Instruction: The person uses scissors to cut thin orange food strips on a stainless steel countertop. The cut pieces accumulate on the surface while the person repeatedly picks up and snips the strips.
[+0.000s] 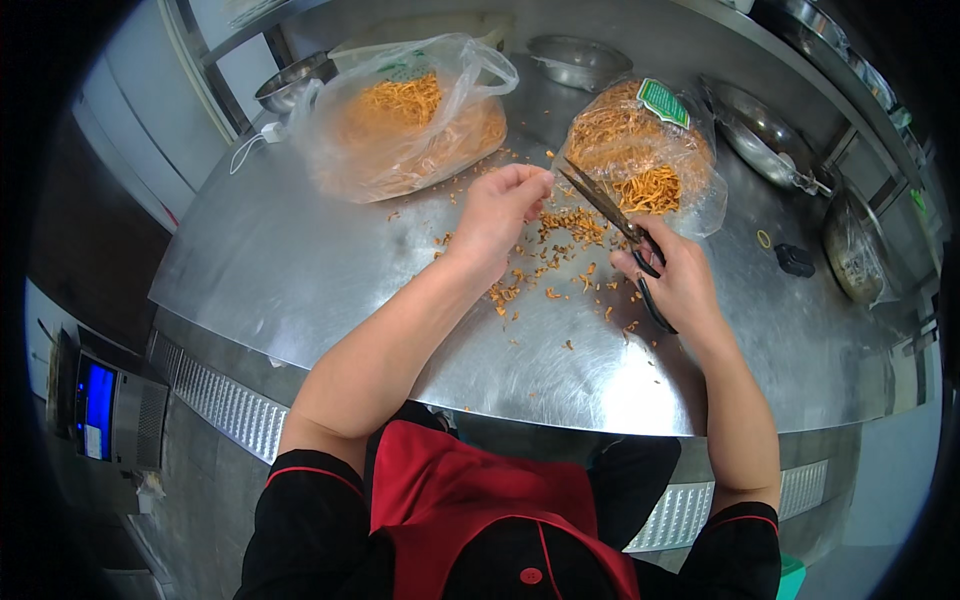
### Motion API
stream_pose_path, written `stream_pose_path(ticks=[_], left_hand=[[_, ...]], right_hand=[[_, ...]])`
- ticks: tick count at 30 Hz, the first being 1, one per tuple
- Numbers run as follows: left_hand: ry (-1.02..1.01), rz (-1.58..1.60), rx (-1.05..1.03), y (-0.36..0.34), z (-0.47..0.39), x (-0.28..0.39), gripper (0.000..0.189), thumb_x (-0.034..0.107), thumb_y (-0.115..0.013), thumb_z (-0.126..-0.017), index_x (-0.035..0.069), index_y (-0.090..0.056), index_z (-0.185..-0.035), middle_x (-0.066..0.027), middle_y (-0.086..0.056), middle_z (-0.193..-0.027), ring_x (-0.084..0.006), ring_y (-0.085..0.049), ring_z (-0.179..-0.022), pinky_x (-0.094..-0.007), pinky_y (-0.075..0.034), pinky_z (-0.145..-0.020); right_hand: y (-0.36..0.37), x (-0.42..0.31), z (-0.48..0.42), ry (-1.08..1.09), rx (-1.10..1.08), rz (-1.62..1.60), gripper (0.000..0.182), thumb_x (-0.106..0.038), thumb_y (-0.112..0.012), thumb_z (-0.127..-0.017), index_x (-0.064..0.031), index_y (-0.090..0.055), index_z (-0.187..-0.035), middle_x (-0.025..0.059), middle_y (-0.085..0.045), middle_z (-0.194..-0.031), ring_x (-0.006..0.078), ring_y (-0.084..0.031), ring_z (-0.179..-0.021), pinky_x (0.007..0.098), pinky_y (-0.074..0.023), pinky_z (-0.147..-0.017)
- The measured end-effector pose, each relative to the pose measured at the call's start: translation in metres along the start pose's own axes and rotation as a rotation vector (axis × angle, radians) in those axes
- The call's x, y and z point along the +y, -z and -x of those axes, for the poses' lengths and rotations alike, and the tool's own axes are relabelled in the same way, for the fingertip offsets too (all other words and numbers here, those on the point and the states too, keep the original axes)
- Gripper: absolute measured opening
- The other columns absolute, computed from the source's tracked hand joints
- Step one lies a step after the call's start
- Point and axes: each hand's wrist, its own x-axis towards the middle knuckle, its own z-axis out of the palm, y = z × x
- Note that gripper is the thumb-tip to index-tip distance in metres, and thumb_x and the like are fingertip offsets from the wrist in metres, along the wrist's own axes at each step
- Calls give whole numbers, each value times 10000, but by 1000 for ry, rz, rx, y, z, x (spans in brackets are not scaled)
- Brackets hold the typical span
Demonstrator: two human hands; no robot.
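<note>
Scissors [611,212] with dark handles are in my right hand [679,277], their blade tips pointing up and left near my left hand [506,210]. The fingertips of my left hand are pinched together; whether something small is between them cannot be told. Orange-brown dried strips, perhaps dried flower buds, fill an unsealed clear plastic bag [592,142] with a green label, behind the scissors. Some strips [651,189] lie at its mouth. Short cut bits [574,227] are scattered on the steel table below both hands. A larger clear bag [405,150] at the back left holds more strips.
The steel worktable [300,270] has its near edge against my front. Metal bowls [581,61] stand at the back, and pans [765,135] at the right. A black object [794,259] and a yellow ring [763,239] lie to the right. A white plug [273,133] with cable is at left.
</note>
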Motion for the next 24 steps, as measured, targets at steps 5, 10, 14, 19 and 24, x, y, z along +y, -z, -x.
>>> stream_pose_path(ticks=[5,10,14,19,24], left_hand=[[-54,-41,7,-1,-1,1,108,154,-637,-892,46,-629,-900,30,-569,-766,-71,-466,-708,-220,-386,-685],[-87,-74,10,-4,3,4,114,148,-637,-893,38,-627,-919,35,-567,-780,-64,-463,-720,-213,-387,-698],[-111,-107,12,-5,3,3,124,153,-636,-894,35,-627,-932,33,-573,-793,-61,-473,-737,-209,-388,-709],[-194,-119,57,-3,2,6,147,163,-645,-888,34,-638,-957,30,-593,-827,-59,-491,-755,-214,-400,-720],[-660,-450,338,66,-22,54,197,175,-662,-876,25,-653,-1003,28,-618,-876,-72,-511,-769,-230,-424,-748]], right_hand=[[2,0,-2,-117,33,-73,465,-383,-712,-807,-50,-590,-1107,96,-586,-689,240,-578,-625,360,-450,-596],[6,-3,-2,-113,27,-19,499,-394,-692,-821,-39,-558,-1145,105,-598,-758,236,-577,-656,366,-451,-611],[7,-7,-2,-122,20,-5,511,-399,-685,-825,-43,-542,-1162,99,-593,-787,235,-564,-653,368,-444,-606],[7,0,-2,-78,92,-52,501,-387,-695,-821,-43,-545,-1154,84,-571,-764,211,-523,-614,355,-430,-584],[14,3,-6,-70,228,-133,478,-358,-712,-819,-26,-558,-1125,65,-549,-733,163,-478,-593,305,-412,-566]])
